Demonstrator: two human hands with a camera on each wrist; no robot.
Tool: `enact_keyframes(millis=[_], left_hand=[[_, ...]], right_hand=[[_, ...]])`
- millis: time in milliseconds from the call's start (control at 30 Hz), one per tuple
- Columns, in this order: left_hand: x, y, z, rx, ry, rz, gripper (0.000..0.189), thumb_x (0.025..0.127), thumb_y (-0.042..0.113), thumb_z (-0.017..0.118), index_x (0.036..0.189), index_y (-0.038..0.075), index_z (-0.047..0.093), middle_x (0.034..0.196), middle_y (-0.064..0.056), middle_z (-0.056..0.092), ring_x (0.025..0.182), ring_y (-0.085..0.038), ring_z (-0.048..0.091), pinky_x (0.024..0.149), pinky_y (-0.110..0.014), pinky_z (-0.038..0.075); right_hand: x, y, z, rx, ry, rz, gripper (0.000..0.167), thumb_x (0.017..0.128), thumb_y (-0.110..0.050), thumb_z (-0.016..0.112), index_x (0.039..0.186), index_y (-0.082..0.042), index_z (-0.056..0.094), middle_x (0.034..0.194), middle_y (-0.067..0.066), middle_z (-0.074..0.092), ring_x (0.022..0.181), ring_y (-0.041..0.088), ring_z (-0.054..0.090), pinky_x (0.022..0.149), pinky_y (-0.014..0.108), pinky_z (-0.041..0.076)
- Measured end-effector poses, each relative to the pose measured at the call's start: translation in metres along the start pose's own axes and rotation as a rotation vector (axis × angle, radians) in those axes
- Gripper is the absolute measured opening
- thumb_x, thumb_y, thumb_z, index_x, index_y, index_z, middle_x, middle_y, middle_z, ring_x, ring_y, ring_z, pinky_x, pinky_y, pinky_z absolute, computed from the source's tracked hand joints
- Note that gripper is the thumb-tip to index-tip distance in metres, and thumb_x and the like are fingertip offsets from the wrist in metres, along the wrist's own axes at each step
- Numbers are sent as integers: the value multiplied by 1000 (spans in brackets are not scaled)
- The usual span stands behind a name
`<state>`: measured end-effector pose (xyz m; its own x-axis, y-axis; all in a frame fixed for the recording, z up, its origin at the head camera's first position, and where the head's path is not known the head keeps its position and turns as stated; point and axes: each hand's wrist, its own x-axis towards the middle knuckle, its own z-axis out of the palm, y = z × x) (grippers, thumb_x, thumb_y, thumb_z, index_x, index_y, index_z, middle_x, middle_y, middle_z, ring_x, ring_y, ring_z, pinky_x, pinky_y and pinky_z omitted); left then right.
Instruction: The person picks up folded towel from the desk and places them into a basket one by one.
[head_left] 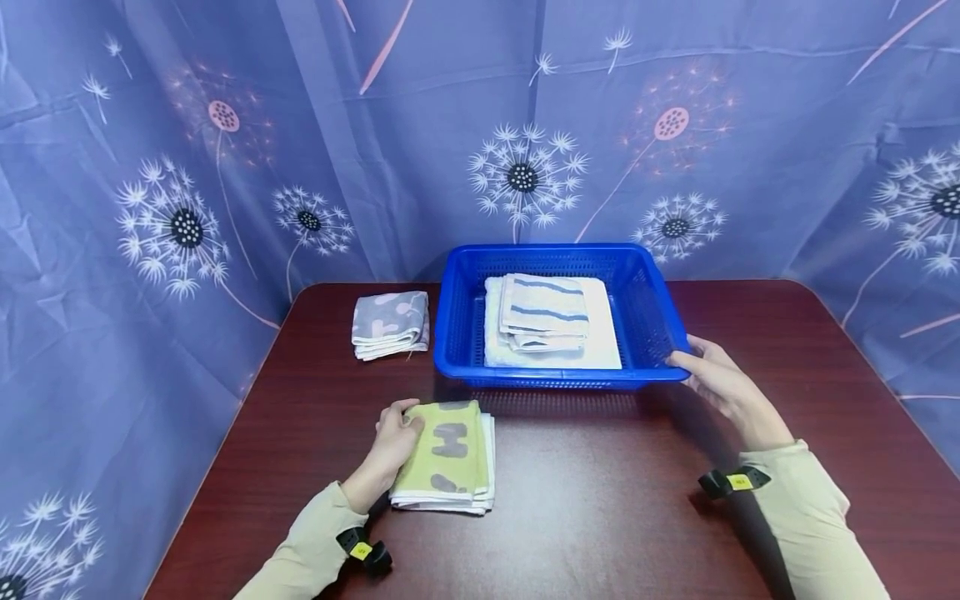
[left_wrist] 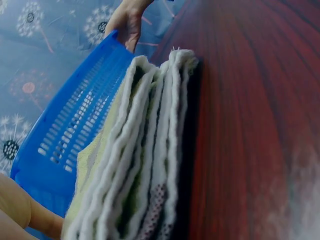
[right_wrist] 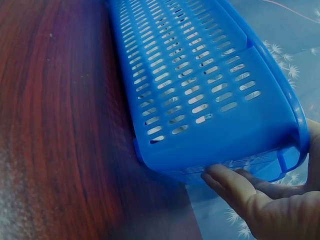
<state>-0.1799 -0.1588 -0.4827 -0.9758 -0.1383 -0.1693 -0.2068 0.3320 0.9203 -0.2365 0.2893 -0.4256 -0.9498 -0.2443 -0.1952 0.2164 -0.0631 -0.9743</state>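
My left hand (head_left: pixel 396 435) grips the left edge of a folded yellow-green towel (head_left: pixel 452 454) with grey shapes and white edges. In the left wrist view, the stacked white edges of that folded towel (left_wrist: pixel 135 150) fill the middle, with part of the hand at the lower left. My right hand (head_left: pixel 716 375) holds the near right corner of a blue plastic basket (head_left: pixel 562 377), thumb over the rim. The right wrist view shows fingers (right_wrist: pixel 235 187) against the slotted basket's outer wall (right_wrist: pixel 220 130). Inside the basket, a striped towel (head_left: pixel 545 308) lies on a larger white towel (head_left: pixel 603 325).
A folded grey towel (head_left: pixel 390 323) with pink shapes lies left of the basket. Everything stands on a dark red-brown wooden table (head_left: pixel 585 517). A blue curtain (head_left: pixel 420 167) with dandelion prints hangs behind and beside it.
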Motion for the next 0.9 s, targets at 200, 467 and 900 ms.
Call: enact_keyframes(millis=[200,467,900], left_hand=[[-1,6,13,47,-23,11,40,89,3,51,128,-8,51,130,-30,39,121,-44,28,105,-55,25],[-5,9,26,74,-16,-6,40,88,4,52,127,-8,51,124,-28,43,114,-40,34,100,-52,30],[-7,14,37,43,-22,-12,40,88,1,49,127,-7,51,127,-28,41,115,-40,32,103,-54,28]], right_hand=[[0,1,0,3,15,-21,65,96,2,48,144,16,8,98,-3,70,76,8,69,74,21,57],[0,2,1,-8,22,-16,66,96,1,49,145,16,8,99,-4,69,78,7,69,75,20,56],[1,5,1,27,29,-25,59,95,3,48,141,15,13,98,-3,69,77,6,68,76,20,56]])
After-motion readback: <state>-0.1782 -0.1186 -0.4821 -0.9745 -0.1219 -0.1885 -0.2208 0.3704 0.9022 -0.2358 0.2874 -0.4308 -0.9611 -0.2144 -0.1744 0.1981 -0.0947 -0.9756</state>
